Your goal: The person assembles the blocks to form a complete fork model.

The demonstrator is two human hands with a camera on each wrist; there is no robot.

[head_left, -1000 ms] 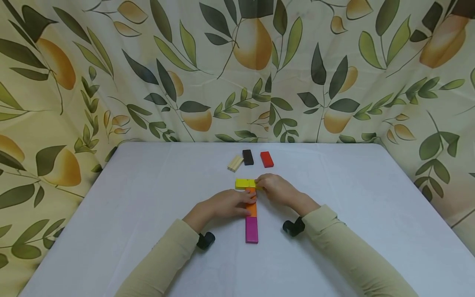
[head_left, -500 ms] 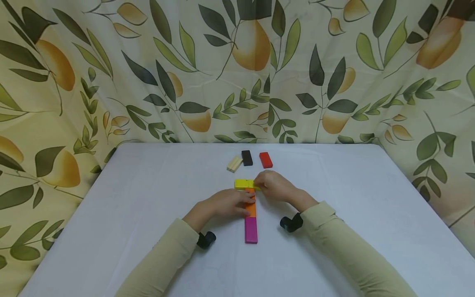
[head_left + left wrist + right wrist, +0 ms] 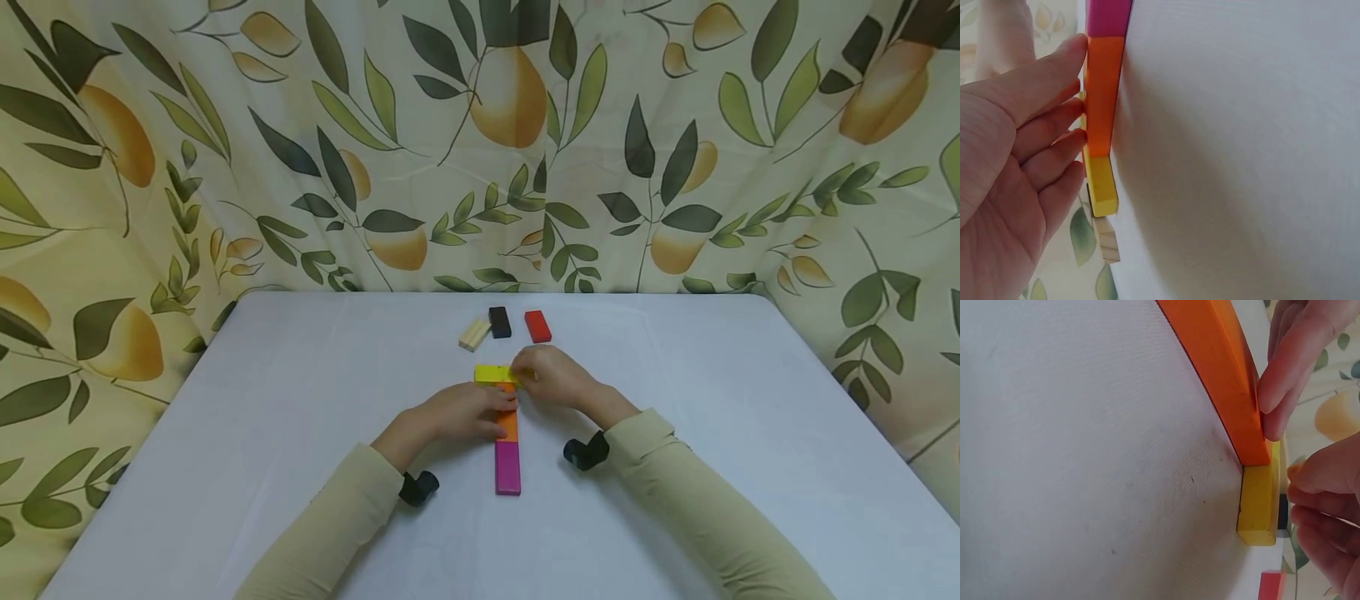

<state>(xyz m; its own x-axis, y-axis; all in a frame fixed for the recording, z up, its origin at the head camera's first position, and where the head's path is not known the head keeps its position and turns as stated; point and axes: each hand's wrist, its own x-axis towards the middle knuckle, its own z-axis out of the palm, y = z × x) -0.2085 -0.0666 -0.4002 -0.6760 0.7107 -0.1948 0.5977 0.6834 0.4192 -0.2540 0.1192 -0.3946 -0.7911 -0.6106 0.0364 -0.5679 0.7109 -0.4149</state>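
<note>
In the head view, a yellow block [image 3: 489,374] lies crosswise at the far end of an orange block [image 3: 507,427]. A magenta block [image 3: 507,468] continues the line toward the near side. My left hand [image 3: 467,411] rests on the orange block; in the left wrist view, its thumb and fingertips [image 3: 1075,139] meet the block's top. My right hand [image 3: 555,377] is over the yellow block's right part. Seen from the right wrist, its bent fingers [image 3: 1322,512] sit just above the yellow block, with nothing visible between them.
Behind the hands lie a pale wooden block [image 3: 475,335], a black block [image 3: 499,322] and a red block [image 3: 537,327]. All rest on a white-covered table [image 3: 300,350]. A patterned curtain [image 3: 480,183] hangs behind its far edge.
My right hand has shifted slightly left, over more of the yellow block. My left hand stays on the orange block. The blocks keep their arrangement.
</note>
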